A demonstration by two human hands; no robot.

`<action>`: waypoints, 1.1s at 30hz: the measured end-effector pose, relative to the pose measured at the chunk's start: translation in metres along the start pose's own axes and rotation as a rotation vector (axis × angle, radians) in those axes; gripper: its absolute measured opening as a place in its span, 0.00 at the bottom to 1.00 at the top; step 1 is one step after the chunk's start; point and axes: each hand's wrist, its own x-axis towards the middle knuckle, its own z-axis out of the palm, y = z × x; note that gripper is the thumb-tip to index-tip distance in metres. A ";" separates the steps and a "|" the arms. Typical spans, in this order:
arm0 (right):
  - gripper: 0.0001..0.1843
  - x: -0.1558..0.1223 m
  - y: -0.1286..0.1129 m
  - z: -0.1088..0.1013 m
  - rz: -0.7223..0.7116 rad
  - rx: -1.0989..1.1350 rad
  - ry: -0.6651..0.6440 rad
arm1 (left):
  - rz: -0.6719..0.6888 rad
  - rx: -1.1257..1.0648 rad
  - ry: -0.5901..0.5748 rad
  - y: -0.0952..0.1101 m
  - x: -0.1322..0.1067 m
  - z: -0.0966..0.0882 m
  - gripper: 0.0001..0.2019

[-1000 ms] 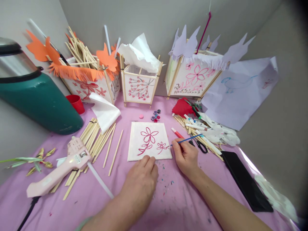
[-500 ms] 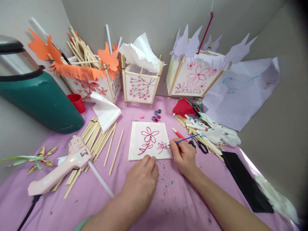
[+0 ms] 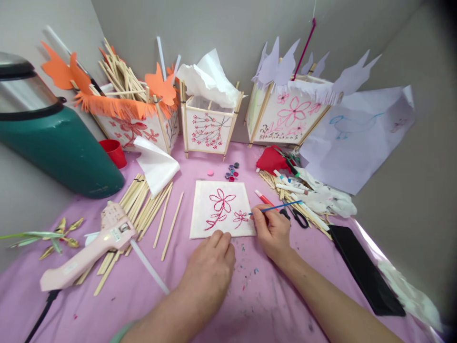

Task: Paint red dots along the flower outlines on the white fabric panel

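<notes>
A white square panel point(image 3: 214, 224) with red dotted flowers lies on the pink cloth point(image 3: 250, 295). My left hand point(image 3: 209, 269) rests flat at its near edge, fingertips pressing the paper down. My right hand point(image 3: 273, 231) pinches a thin blue paintbrush point(image 3: 276, 207), its tip touching the small red flower point(image 3: 241, 217) near the panel's right edge. The larger flower point(image 3: 221, 202) sits in the middle of the panel.
A pink glue gun point(image 3: 89, 250) and loose bamboo sticks point(image 3: 150, 209) lie left. Three paper lanterns point(image 3: 209, 124) stand at the back. Small paint pots point(image 3: 232, 171), markers, scissors point(image 3: 298, 216) and a black phone point(image 3: 364, 271) lie right. A green flask point(image 3: 60, 147) leans far left.
My right hand has shifted slightly left, bringing the brush tip onto the small flower. My left hand has stayed where it was.
</notes>
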 end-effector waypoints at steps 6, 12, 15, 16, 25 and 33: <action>0.09 0.001 0.000 0.000 0.033 -0.018 -0.024 | 0.003 0.008 0.030 0.000 -0.001 0.000 0.11; 0.09 0.000 0.002 -0.001 0.053 -0.025 -0.041 | -0.002 -0.005 0.030 0.000 -0.002 -0.002 0.11; 0.08 0.000 0.003 -0.001 0.052 -0.029 -0.037 | -0.008 -0.010 0.037 0.000 -0.002 -0.001 0.11; 0.08 0.000 0.003 -0.001 0.048 -0.031 -0.032 | -0.008 -0.007 0.038 0.000 -0.002 -0.001 0.11; 0.06 0.000 0.008 -0.002 0.040 -0.058 -0.021 | 0.000 0.001 0.071 0.000 -0.002 0.003 0.11; 0.06 0.000 0.011 -0.002 0.028 -0.086 -0.026 | 0.003 -0.005 0.068 0.000 -0.002 0.000 0.11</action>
